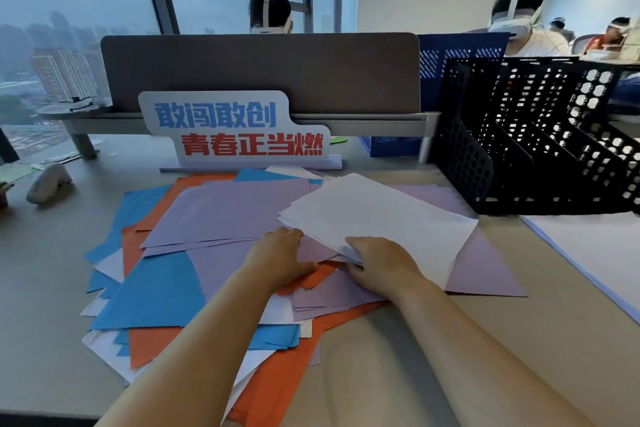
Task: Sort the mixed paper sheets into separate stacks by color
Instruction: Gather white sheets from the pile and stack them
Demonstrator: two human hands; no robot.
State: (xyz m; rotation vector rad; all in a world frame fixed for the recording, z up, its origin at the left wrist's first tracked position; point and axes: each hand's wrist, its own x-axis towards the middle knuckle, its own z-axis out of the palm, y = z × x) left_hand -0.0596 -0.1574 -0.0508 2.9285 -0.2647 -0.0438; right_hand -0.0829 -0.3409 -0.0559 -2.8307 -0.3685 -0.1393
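Fingers [356, 241] of right hand [379, 262] pinch white sheets [384, 215]; left hand [277, 253] presses flat on purple sheets [225, 208].

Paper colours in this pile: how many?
4: blue sheets at left, orange sheets nearest, lilac sheets mid-pile, white sheets on top, held by the right hand; more may be hidden.

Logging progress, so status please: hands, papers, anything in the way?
Right hand grips white sheets. Left hand rests on lilac sheets. Pile unsorted: blue, orange, lilac, white. Black file rack close right.
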